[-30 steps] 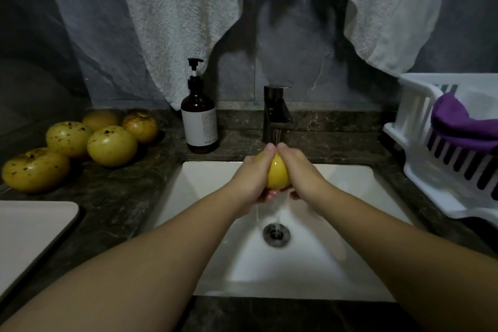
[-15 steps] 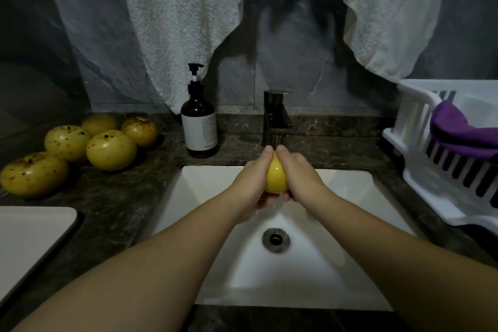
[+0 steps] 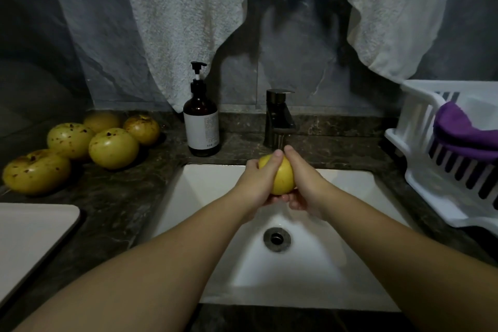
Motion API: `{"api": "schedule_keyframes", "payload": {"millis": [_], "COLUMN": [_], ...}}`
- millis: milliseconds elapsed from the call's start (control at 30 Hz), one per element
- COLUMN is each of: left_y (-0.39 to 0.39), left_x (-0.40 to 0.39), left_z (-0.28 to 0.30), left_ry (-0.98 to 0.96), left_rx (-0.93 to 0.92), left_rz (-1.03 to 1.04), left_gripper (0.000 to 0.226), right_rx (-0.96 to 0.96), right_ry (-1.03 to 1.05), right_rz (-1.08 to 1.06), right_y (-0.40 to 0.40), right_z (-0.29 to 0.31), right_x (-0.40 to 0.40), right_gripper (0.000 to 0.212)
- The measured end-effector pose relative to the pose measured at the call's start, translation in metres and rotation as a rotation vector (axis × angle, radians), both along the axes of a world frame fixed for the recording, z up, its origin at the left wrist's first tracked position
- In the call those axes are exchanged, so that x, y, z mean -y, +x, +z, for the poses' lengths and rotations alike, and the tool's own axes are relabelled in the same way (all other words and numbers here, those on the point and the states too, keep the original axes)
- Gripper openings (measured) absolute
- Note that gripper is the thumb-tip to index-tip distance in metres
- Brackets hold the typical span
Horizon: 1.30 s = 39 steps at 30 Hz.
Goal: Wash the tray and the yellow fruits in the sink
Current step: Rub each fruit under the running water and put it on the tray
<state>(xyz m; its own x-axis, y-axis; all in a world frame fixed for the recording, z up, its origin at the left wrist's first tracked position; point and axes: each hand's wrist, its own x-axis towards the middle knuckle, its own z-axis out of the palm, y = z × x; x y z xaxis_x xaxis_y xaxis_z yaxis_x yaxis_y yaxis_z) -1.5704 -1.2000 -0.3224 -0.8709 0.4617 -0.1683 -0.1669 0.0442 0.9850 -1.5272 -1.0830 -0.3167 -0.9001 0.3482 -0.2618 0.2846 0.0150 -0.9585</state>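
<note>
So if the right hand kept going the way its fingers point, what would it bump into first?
The right hand points away from the person, toward the back of the sink. Straight on, it would probably meet the dark faucet first, just past its fingertips, though depth is hard to judge here.

Dim room: grey stone wall, two pale towels hanging, dark marble counter

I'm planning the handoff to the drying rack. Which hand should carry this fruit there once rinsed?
Probably the right hand. It already grips the yellow fruit alongside the left hand, and the white rack stands on the counter to the right of the sink.
</note>
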Motion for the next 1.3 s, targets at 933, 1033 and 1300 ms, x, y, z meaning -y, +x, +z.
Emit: {"api": "schedule_keyframes", "payload": {"millis": [933,1033,1300], "left_y": [-0.001,-0.003,0.003], "left_x": [0.005,0.004,0.005], "left_z": [0.006,0.002,0.003], "left_ry": [0.021,0.027,0.076], "left_rx": [-0.008,-0.066,-0.038], "left_rz": [-0.072,-0.025,-0.100], "left_gripper": [0.043,0.050,0.042], "right_rx": [-0.150,-0.086,-0.096], "right_ry": [0.033,-0.077,-0.081], "right_rz": [0.006,0.044,0.019], "right_y": [-0.005,-0.003,-0.003], "right_z": [-0.008,-0.008,-0.008], "right_x": [-0.003,-0.004,-0.009], "right_gripper": [0.057,0.051,0.058]}}
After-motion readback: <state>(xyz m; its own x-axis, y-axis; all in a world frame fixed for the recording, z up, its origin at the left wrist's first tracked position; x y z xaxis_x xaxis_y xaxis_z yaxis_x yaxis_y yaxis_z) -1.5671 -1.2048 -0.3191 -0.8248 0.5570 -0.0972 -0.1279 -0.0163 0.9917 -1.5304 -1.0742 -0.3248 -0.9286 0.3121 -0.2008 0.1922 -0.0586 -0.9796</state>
